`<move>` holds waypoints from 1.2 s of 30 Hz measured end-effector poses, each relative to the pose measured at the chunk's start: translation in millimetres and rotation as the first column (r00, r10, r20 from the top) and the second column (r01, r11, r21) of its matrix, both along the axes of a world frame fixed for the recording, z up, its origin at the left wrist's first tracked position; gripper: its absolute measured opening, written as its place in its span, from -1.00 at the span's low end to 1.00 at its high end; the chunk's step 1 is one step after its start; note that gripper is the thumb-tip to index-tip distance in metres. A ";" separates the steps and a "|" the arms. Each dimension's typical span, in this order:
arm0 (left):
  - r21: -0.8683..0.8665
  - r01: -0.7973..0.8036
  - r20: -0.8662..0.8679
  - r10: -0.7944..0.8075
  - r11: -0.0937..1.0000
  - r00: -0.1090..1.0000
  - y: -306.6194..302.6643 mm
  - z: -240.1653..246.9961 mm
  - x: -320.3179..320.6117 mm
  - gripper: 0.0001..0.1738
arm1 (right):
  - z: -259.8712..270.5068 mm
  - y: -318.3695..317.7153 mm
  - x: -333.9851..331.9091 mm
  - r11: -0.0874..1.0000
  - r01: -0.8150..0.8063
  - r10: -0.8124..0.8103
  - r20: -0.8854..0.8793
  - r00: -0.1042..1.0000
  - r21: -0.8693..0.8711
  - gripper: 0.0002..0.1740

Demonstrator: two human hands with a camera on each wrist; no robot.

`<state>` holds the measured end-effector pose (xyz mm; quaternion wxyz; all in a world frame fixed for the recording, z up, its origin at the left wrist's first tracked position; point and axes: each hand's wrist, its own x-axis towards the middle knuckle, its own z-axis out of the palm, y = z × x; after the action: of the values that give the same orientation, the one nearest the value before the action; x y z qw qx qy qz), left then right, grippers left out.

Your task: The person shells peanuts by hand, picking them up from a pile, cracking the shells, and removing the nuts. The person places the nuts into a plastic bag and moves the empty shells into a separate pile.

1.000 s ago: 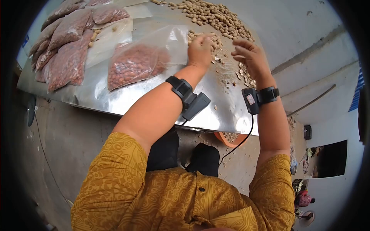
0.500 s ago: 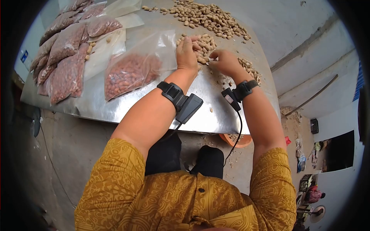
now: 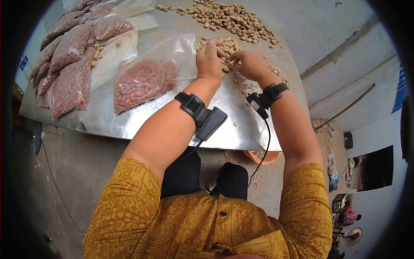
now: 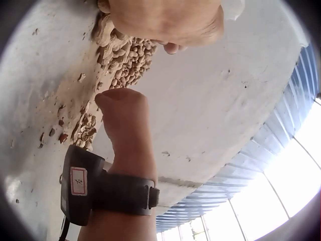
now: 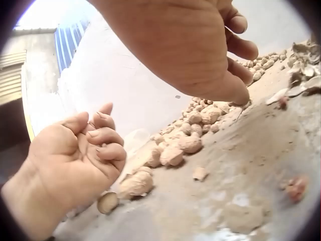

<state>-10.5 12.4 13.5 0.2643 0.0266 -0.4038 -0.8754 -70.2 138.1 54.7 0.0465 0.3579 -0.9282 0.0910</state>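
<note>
My left hand (image 3: 209, 61) is upright on the left side of the near pile (image 3: 230, 46) of peanuts, palm turned toward my right hand (image 3: 250, 64). Its fingers are bent loosely inward, partly closed; whether anything sits beneath them, I cannot tell.

My right hand reaches in from the right, just beside the same pile, with a gap between the two hands. The right wrist view shows its fingers (image 5: 243, 48) bent but partly open — thumb side low over the bench (image 3: 207, 125), the others apart from it — and I see nothing in their hold. Whether its lowest tip touches the bench or a peanut, I cannot tell.

The near pile lies between and beyond my hands, with a few peanuts (image 5: 136, 184) close to my left hand. The far pile (image 3: 241, 20), larger, spreads behind it. Broken shells (image 5: 306, 70) lie to the right, and bits of debris dot the bench.

Left of my left hand, a clear bag (image 3: 142, 82) of red kernels lies flat, its unfilled end toward that hand. Farther left, more filled bags (image 3: 71, 47) are heaped. An orange bowl (image 3: 269, 159) sits below the bench's near edge.
</note>
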 end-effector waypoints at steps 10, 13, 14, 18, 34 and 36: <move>-0.096 0.011 0.023 -0.009 0.995 1.000 5.3 -3.1 -3.1 -0.77 | -4.0 8.6 -4.2 0.947 0.006 0.034 0.120 0.992 -0.321 -0.76; -0.167 0.021 0.050 -0.013 0.986 0.999 8.3 -5.2 -3.6 -0.79 | -1.3 18.5 7.0 0.954 0.109 -0.047 0.218 0.975 -0.279 -0.84; -0.192 0.026 0.063 -0.014 0.981 0.998 8.5 -5.9 -3.1 -0.80 | -2.9 21.7 9.2 0.957 0.123 -0.068 0.208 0.976 -0.264 -0.84; -0.232 0.023 0.058 -0.010 0.973 0.998 9.3 -7.9 -3.6 -0.79 | -6.8 32.9 8.5 0.906 0.160 -0.082 0.210 0.974 -0.391 -0.85; -0.713 0.216 -0.013 -0.320 0.667 0.947 19.4 1.8 10.3 -0.70 | -17.6 43.8 25.9 0.186 0.482 0.787 0.423 0.448 -0.856 -0.44; -0.709 0.250 -0.009 -0.362 0.659 0.932 19.1 4.5 13.6 -0.74 | -18.6 47.7 25.0 0.215 0.472 0.805 0.429 0.411 -0.855 -0.44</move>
<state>3.0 31.5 18.0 0.1325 -0.2090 -0.6811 -0.6891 -45.3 185.7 36.0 -0.2538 0.2645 -0.4535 0.8124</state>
